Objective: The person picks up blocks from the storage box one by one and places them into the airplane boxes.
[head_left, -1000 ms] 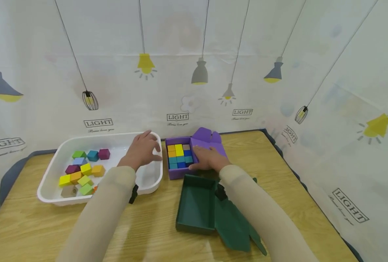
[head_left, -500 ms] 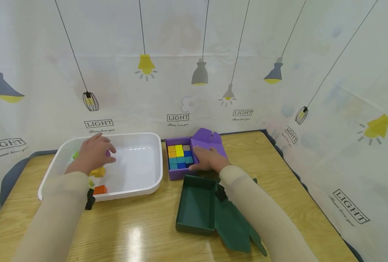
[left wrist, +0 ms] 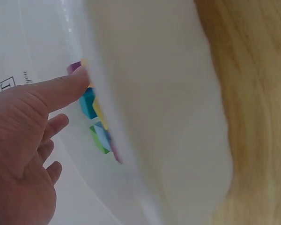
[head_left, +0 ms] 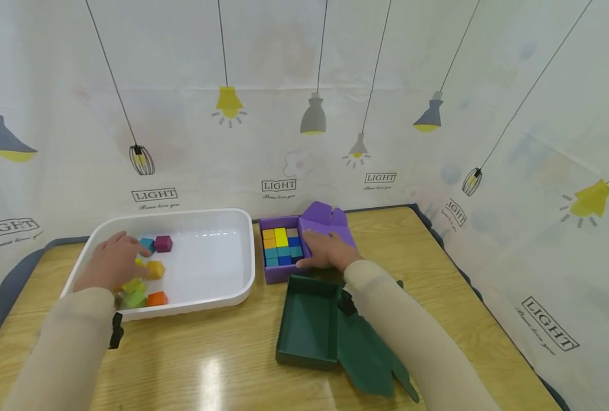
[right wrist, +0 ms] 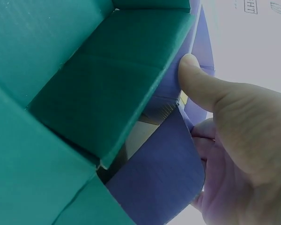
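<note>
Loose coloured blocks (head_left: 155,270) are partly hidden beneath the left grip (head_left: 110,265), a bare hand held over the left end of a white tray (head_left: 209,262), the thumb spread well apart from relaxed fingers; whether any block is touched cannot be told. The right grip (head_left: 327,249) is rested, fingers extended, where an unfolded purple lid (head_left: 322,224) is joined to its purple box (head_left: 281,275), the thumb set against the box. Packed blocks (head_left: 283,251) are contained there in close rows. A green box (head_left: 307,362) is placed just in front, on a wood-grain desk (head_left: 232,354).
</note>
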Demonstrator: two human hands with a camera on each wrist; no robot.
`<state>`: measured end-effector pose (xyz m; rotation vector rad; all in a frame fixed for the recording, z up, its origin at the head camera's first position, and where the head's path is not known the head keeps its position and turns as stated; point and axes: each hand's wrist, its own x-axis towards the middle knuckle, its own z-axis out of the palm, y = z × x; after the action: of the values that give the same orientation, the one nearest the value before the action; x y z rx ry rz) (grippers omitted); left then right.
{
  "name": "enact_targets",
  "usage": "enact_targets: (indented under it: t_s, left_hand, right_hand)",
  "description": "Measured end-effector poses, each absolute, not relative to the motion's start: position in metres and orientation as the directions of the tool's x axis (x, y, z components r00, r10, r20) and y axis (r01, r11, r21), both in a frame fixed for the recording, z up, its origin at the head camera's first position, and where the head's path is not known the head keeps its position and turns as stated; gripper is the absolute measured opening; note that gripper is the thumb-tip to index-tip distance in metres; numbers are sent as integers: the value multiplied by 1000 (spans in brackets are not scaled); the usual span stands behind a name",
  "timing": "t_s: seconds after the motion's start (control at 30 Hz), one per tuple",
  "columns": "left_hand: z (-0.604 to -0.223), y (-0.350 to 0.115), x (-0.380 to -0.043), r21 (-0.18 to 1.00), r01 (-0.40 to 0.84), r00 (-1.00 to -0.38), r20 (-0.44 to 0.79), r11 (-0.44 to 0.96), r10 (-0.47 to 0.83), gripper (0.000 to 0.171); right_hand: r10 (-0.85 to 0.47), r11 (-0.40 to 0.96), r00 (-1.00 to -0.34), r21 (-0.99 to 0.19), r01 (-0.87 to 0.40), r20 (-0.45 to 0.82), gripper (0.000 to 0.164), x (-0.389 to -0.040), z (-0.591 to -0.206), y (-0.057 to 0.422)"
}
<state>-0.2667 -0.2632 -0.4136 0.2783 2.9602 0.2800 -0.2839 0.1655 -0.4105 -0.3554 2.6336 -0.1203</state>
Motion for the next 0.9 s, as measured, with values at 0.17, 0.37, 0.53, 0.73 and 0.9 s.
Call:
enact_targets:
  t_s: [0.17,0.37,0.53,0.73,0.9]
  left_hand:
    - [-423,-262,-265,135,180,-969,-148,974,199,43]
    - [-431,-262,-265,105,180,-973,-128,978,193,36]
    - [-432,-262,-266,115,173,-975,-122,978,187,37]
    - [-428,-263,-266,146,161,-974,-137,976,181,40]
    - [-419,-260,-269,173,167,-977,-104,971,187,45]
  right_hand:
    - [-272,962,-852,-151,-228,-447,90,-282,-410,165]
    - [-269,963,-854,-155,-222,-446,90,-282,-410,165]
    - [-267,963,-854,-156,-219,-446,90,-283,-410,165]
    - [-273,961,-854,-160,-224,-444,91,-282,-411,165]
    - [-276,960,-853,-166,-224,-444,91,-283,-411,166]
